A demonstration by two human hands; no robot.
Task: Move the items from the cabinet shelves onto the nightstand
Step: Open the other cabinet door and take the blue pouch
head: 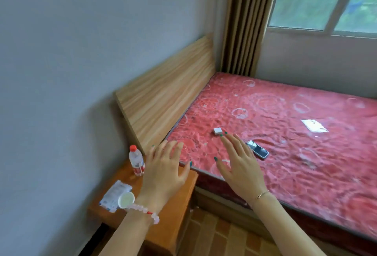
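**Nightstand staging: both hands free above the drop zone**

Three items stand on the orange wooden nightstand (179, 200). A water bottle (136, 160) with a red cap is upright at the far edge, near the wall — the position least exposed to a passing arm. A white packet (116, 194) lies flat at the wall side, and a small paper cup (126, 199) rests on its near end, tipped so that its mouth faces the camera. Grouping the items toward the wall leaves the bed-side half of the top bare for further deliveries.

The left hand (165, 172) hovers over that bare half, fingers spread wide, palm down, holding nothing. The right hand (240, 166) is likewise spread and empty, above the edge of the red mattress (285, 133).

The cabinet is not in view, so remaining shelf stock cannot be assessed. Judgement: with both hands unloaded, the likely next step is a return trip to the shelves.

A phone (257, 149), a small white box (217, 130) and a white card (314, 128) lie on the mattress — whether they belong to the task cannot be told.
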